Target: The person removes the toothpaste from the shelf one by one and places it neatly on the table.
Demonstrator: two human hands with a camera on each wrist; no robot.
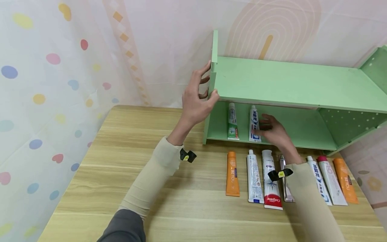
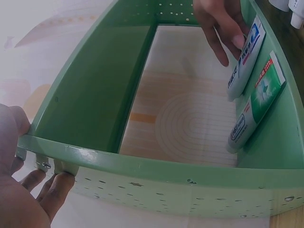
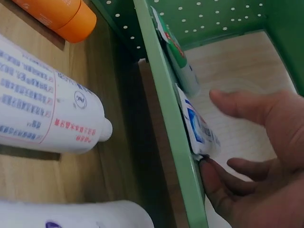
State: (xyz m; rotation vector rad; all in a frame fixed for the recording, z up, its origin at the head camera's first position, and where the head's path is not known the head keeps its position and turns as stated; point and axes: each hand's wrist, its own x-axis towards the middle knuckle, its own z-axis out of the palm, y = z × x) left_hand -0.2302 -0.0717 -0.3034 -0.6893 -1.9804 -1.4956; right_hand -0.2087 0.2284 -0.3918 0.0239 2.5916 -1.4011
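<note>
A green two-tier shelf (image 1: 290, 80) stands at the back of the table. My left hand (image 1: 195, 101) grips its left side panel, thumb at the front edge and fingers against the outer face, as the left wrist view also shows. Inside the lower tier, my right hand (image 1: 274, 132) is beside a blue-and-white toothpaste tube (image 1: 253, 119). In the right wrist view its thumb (image 3: 237, 105) stands away from that tube, while a fingertip is right at the tube's lower end. Left of it, a green-and-white toothpaste tube (image 1: 232, 122) lies on the same tier, cap toward the back.
In front of the shelf, several tubes lie in a row on the wooden table (image 1: 121, 141): an orange tube (image 1: 232, 174), a white tube (image 1: 254, 178), a red-ended Colgate tube (image 1: 272, 181) and more toward the right. My right forearm partly covers a silvery tube (image 1: 287, 191). Patterned cloth hangs behind.
</note>
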